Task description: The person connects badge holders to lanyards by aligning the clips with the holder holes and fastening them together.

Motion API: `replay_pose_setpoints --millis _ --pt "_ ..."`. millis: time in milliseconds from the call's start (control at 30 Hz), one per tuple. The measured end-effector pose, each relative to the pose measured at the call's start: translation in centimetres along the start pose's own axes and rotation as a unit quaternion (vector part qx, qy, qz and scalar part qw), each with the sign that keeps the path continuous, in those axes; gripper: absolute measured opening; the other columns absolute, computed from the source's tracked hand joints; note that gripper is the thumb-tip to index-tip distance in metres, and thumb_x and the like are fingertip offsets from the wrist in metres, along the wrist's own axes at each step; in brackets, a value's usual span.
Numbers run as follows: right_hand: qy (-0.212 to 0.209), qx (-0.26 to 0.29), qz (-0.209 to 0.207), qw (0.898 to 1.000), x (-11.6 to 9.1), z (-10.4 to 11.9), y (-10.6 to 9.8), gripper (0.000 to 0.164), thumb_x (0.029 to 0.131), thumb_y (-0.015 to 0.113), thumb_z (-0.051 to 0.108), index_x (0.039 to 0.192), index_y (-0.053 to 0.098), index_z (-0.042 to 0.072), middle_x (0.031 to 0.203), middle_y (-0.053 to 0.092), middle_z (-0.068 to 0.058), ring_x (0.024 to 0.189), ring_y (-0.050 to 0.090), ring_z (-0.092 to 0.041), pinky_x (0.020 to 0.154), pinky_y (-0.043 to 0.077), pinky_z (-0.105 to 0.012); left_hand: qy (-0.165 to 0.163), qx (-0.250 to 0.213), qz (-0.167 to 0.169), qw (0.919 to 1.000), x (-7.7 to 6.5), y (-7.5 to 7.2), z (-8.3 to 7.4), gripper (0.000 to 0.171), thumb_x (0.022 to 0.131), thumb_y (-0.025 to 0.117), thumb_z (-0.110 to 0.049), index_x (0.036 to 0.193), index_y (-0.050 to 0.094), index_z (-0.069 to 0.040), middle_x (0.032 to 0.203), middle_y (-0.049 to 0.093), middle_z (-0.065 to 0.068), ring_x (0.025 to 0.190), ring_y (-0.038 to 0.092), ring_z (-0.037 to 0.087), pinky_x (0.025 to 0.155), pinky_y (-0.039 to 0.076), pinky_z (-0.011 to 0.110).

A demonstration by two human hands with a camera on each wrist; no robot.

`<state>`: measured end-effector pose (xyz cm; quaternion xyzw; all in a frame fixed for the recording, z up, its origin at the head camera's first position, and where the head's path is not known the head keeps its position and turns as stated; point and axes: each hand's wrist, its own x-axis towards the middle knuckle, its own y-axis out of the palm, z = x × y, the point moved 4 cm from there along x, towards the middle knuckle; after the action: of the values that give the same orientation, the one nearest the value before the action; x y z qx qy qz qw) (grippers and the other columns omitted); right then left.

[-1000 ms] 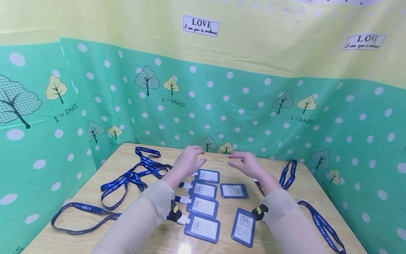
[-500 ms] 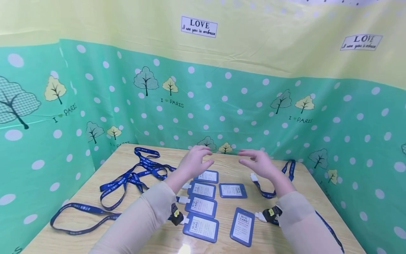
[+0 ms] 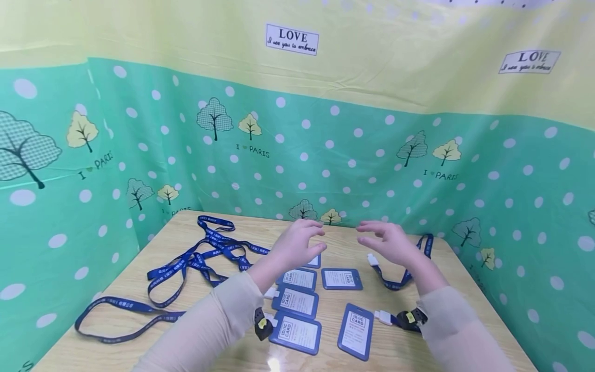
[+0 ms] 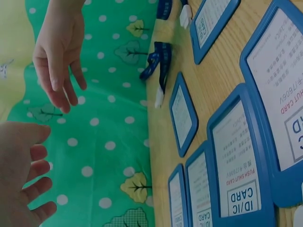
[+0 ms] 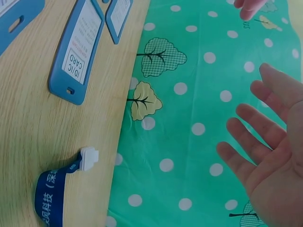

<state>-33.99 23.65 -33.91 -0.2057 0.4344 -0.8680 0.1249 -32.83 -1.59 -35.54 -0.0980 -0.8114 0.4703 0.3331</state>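
Observation:
Both hands hover above the table with nothing in them. My left hand (image 3: 296, 244) has loosely bent fingers and is over the upper end of a column of several blue ID card holders (image 3: 297, 333), partly hiding the farthest one. The column's holders have white clips on their left side. To the right, my right hand (image 3: 389, 244) has its fingers spread, with an empty palm in the right wrist view (image 5: 277, 151). Below and between the hands lies a sideways card holder (image 3: 342, 279); nearer stands another, lengthwise card holder (image 3: 355, 331). A lanyard (image 3: 392, 284) with a white clip lies under the right hand.
Tangled blue lanyards (image 3: 186, 263) spread over the table's left side, with a wide lanyard loop (image 3: 116, 305) nearer the front. Beside the lengthwise holder is a white clip (image 3: 383, 316). A green and yellow patterned curtain (image 3: 297, 155) hangs round the wooden table (image 3: 330, 235).
Both hands have shifted to the right, still raised and empty. The right forearm has uncovered the white clips of the right-hand lanyards. Holders and lanyards lie as before.

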Motion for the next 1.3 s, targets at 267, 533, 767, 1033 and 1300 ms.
replay_pose_setpoints --millis 267,533,767,1033,1300 --pt "-0.004 -0.022 0.016 1.0 -1.0 0.0 -0.3 0.042 0.099 0.069 0.034 0.135 0.066 0.013 0.148 0.054 -0.012 0.136 0.048 -0.04 0.107 0.043 -0.061 0.017 0.016 0.025 0.9994 -0.5 0.7 -1.4 0.038 0.098 0.069 -0.037 0.128 0.07 -0.013 0.144 0.058 0.004 0.137 0.048 0.024 0.115 0.039 0.041" --pt "0.004 -0.077 0.032 0.997 -2.0 -0.3 -0.2 0.044 0.096 0.071 0.043 0.131 0.069 0.017 0.145 0.057 -0.012 0.135 0.048 -0.042 0.103 0.045 -0.064 0.024 0.036 0.044 0.9981 -0.9 2.0 -2.6 0.038 0.096 0.07 -0.04 0.125 0.071 -0.016 0.143 0.059 0.001 0.136 0.049 0.023 0.113 0.041 0.039" --pt "-0.003 -0.095 0.048 0.994 -2.9 -0.5 -0.2 0.045 0.094 0.072 0.045 0.131 0.07 0.018 0.143 0.058 -0.013 0.134 0.049 -0.043 0.103 0.044 -0.064 0.018 0.037 0.06 0.9973 -1.5 2.6 -3.5 0.037 0.097 0.069 -0.043 0.126 0.071 -0.02 0.144 0.058 -0.002 0.136 0.048 0.019 0.113 0.042 0.04" --pt "0.002 -0.091 0.065 0.994 -4.1 -0.6 -0.3 0.043 0.093 0.076 0.038 0.129 0.071 0.015 0.143 0.057 -0.017 0.13 0.054 -0.04 0.097 0.054 -0.053 0.006 0.034 0.079 0.9963 -2.0 3.3 -4.4 0.04 0.097 0.069 -0.045 0.129 0.07 -0.021 0.144 0.057 -0.004 0.137 0.047 0.018 0.113 0.042 0.04" --pt "0.007 -0.084 0.081 0.993 -5.1 -0.8 0.0 0.045 0.089 0.08 0.037 0.127 0.072 0.014 0.138 0.061 -0.016 0.108 0.065 -0.027 0.078 0.061 -0.035 0.003 0.016 0.095 0.9954 -2.6 4.3 -4.7 0.039 0.097 0.067 -0.046 0.129 0.07 -0.024 0.145 0.055 -0.008 0.138 0.045 0.015 0.111 0.044 0.039"
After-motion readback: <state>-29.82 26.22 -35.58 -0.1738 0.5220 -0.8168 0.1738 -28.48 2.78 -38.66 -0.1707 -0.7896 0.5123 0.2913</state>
